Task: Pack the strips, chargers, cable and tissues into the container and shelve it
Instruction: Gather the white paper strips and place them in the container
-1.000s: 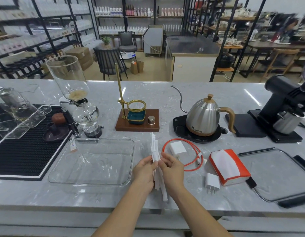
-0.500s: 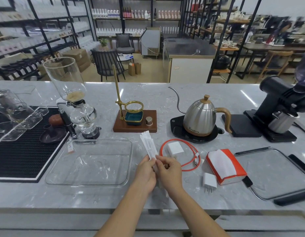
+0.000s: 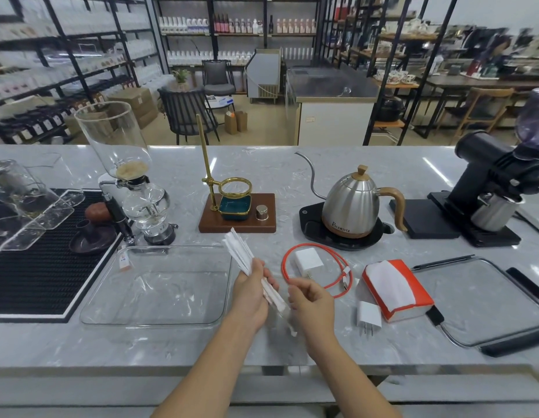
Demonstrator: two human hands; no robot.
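Your left hand (image 3: 252, 292) gripped the strips (image 3: 242, 254) just right of the container (image 3: 159, 285), long axis tilted up-left; right hand (image 3: 310, 300) loosely curled, holding nothing.

The kettle (image 3: 354, 197) carries the one readable mark: "Brewista", printed low on its steel body. Labels on the shelf bottles and packets are too blurred to read.

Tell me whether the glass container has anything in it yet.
Empty: through the glass container only the marble counter shows. The strips are in the left hand, beside its right rim.
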